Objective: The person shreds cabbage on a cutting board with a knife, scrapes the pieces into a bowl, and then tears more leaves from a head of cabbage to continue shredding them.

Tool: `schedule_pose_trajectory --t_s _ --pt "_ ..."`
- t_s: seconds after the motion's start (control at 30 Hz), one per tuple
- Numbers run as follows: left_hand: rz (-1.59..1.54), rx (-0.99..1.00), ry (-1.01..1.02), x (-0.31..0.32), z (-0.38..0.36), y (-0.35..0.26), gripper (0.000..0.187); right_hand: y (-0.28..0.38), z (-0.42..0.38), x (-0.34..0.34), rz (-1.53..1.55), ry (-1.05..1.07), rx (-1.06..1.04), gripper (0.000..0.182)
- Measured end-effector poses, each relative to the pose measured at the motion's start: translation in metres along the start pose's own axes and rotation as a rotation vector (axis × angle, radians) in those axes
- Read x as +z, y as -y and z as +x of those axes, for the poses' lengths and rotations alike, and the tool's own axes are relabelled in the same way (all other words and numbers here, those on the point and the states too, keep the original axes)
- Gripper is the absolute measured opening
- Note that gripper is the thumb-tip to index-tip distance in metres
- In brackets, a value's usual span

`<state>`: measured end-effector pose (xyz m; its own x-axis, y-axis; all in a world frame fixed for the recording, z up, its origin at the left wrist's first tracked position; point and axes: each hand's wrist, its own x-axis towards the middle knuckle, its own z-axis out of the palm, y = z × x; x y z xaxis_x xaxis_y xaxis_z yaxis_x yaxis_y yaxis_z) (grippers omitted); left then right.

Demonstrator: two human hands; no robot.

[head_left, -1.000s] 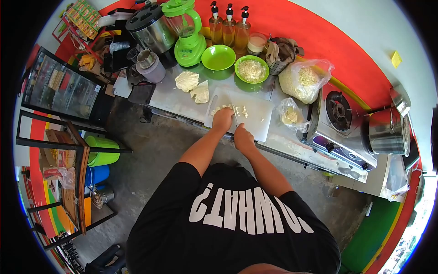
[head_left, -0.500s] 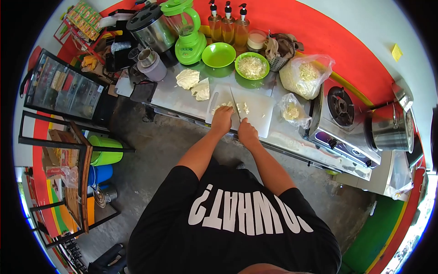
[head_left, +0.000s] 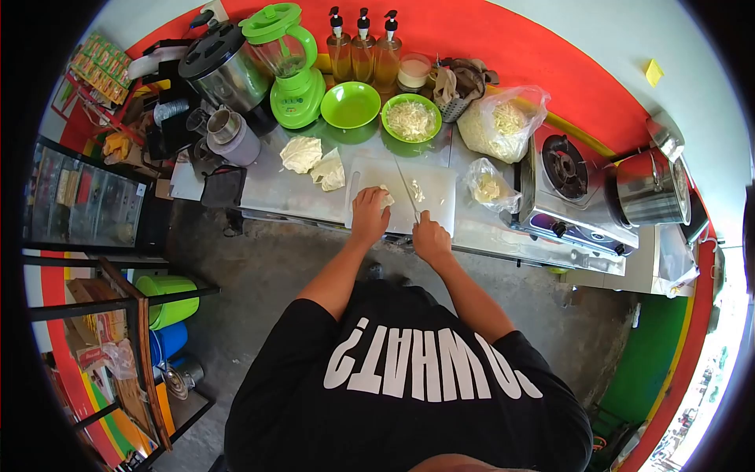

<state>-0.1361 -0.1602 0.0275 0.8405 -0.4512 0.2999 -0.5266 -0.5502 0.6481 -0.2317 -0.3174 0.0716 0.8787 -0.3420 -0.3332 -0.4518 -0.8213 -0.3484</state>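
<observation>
A knife (head_left: 407,189) is held by its handle in my right hand (head_left: 431,237), which is closed at the front edge of a white cutting board (head_left: 443,177). Its blade points away from me over the board. To the left of the blade, my left hand (head_left: 369,214) presses its bent fingers on a pale piece of cabbage (head_left: 386,200), mostly covered by the hand. Right of the knife lie small cut cabbage bits (head_left: 417,190). Two larger cabbage leaves (head_left: 302,154) rest on the metal counter (head_left: 267,182), left of the board.
Behind the board stand a green bowl of shredded cabbage (head_left: 411,119), another green bowl (head_left: 350,105) and a green blender (head_left: 298,98). To the right are a large bag of shreds (head_left: 503,126), a smaller plastic bag (head_left: 491,186) and a gas stove (head_left: 565,167).
My left hand has shifted left from beside the blade and now lies flatter over the cabbage. The right hand still grips the knife. The whole view has turned slightly.
</observation>
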Motion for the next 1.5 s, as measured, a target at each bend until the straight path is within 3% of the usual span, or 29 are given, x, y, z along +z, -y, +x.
schedule_pose_trajectory --t_s 0.17,0.47,0.57,0.67,0.8,0.97,1.27,1.5 --pt "0.061 -0.008 -0.010 0.005 0.004 0.004 0.041 0.012 -0.006 0.014 0.101 -0.024 -0.045 0.031" --pt "0.117 0.191 0.121 -0.005 0.012 0.032 0.037 -0.020 -0.021 0.023 0.094 -0.146 0.123 0.035" --pt "0.045 0.175 0.155 -0.003 0.020 0.034 0.034 -0.014 -0.026 0.020 0.105 -0.177 0.083 0.033" --pt "0.007 0.068 0.063 0.004 0.020 0.026 0.029 0.001 -0.026 0.020 0.098 -0.181 0.038 0.032" --pt "0.059 0.089 -0.007 0.008 0.015 0.024 0.023 0.017 -0.021 0.020 0.094 -0.158 0.003 0.031" --pt "0.157 0.116 0.003 0.007 0.015 0.020 0.021 0.037 -0.011 0.014 -0.173 -0.045 -0.026 0.030" --pt "0.175 0.073 0.025 0.009 0.012 0.018 0.018 0.036 -0.005 0.041 -0.093 -0.016 -0.014 0.029" --pt "0.143 0.093 -0.038 0.011 0.015 0.019 0.016 0.051 0.008 0.014 -0.081 0.020 -0.038 0.030"
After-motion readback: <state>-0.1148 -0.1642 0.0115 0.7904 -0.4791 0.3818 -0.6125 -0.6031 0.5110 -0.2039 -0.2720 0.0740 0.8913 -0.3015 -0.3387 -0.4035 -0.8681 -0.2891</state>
